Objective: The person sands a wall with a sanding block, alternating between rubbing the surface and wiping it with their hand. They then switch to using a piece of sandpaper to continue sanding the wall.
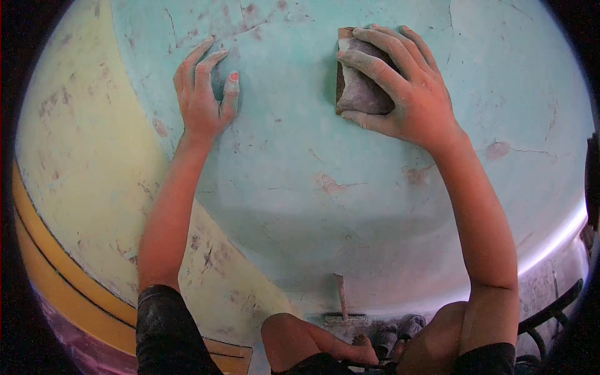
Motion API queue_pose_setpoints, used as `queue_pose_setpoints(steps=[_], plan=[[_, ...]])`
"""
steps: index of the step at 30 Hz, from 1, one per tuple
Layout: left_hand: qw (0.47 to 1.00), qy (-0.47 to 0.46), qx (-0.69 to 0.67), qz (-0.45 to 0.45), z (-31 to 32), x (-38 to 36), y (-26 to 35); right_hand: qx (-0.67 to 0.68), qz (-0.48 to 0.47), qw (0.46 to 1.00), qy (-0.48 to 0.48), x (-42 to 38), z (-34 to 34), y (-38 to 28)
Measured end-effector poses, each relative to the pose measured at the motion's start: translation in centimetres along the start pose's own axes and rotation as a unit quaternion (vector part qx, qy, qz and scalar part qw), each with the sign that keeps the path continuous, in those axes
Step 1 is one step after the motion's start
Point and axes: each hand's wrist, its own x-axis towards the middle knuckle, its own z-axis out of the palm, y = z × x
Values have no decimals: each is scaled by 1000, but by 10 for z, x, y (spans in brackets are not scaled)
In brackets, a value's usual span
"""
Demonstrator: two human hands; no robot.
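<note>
My right hand (422,94) grips a sanding block (364,90), its fingers wrapped over the top and the thumb along the lower edge. A grey, dusty sheet that looks like sandpaper is folded around the block, which lies against the pale green wall (281,150). To the left, my left hand (201,103) touches the same wall with its fingers apart and nothing in it. Pale dust coats the fingers of both hands. Cracks and brownish patches mark the wall surface around them.
A yellow painted area (81,119) borders the green at left, with an orange band (69,250) below it. Low down, a long-handled tool with a wide base (342,306) leans on the wall. Sandals (386,337) lie by my legs; a black metal frame (550,312) stands at right.
</note>
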Motion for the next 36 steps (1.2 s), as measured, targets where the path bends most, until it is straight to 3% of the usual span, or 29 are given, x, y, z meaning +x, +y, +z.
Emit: queue_pose_setpoints(steps=[36], plan=[[999, -32, -14, -41, -4, -2, 4, -10, 2, 1000, -18, 7, -2, -4]])
